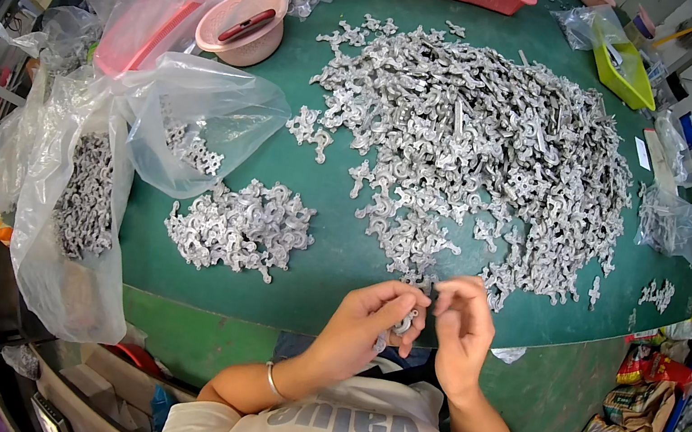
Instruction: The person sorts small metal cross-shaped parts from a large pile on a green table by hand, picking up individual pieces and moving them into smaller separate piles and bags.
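Metal pieces [405,321], small and silvery, sit in our left hand [368,313], whose fingers curl tightly around them at the near edge of the green table [320,289]. Our right hand [465,327] bends close beside it; we cannot tell whether its fingertips pinch anything. Beyond lies a large heap [478,137] of similar parts, with a smaller pile [241,228] to our left.

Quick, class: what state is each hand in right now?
Left hand: closed on silvery metal parts.
Right hand: partly curled; whether it holds anything cannot be told.
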A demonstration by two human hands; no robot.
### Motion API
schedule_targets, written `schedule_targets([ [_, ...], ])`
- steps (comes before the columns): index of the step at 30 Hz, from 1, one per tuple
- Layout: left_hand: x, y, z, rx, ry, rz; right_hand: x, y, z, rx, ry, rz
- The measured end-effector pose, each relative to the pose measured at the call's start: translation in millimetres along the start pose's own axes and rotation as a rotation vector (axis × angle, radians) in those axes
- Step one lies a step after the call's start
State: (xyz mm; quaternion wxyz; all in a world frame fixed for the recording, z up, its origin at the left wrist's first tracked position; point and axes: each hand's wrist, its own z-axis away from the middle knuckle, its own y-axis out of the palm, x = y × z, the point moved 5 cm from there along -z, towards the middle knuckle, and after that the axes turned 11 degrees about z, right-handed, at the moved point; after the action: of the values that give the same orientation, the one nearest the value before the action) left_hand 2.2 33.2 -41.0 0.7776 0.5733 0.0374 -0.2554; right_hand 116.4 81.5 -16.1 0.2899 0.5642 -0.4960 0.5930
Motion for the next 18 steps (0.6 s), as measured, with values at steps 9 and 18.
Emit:
schedule_targets([
  [9, -5.0, 55.6, 4.1, 0.064, 0.967, -1.262, -19.3, 37.0, 4.4, -0.002, 0.722, -1.271],
  [18, -40.9, 25.9, 16.2, -0.046, 1.002, -1.07, -15.6, -8.3, -56.7, -0.112, -0.066, 0.575],
])
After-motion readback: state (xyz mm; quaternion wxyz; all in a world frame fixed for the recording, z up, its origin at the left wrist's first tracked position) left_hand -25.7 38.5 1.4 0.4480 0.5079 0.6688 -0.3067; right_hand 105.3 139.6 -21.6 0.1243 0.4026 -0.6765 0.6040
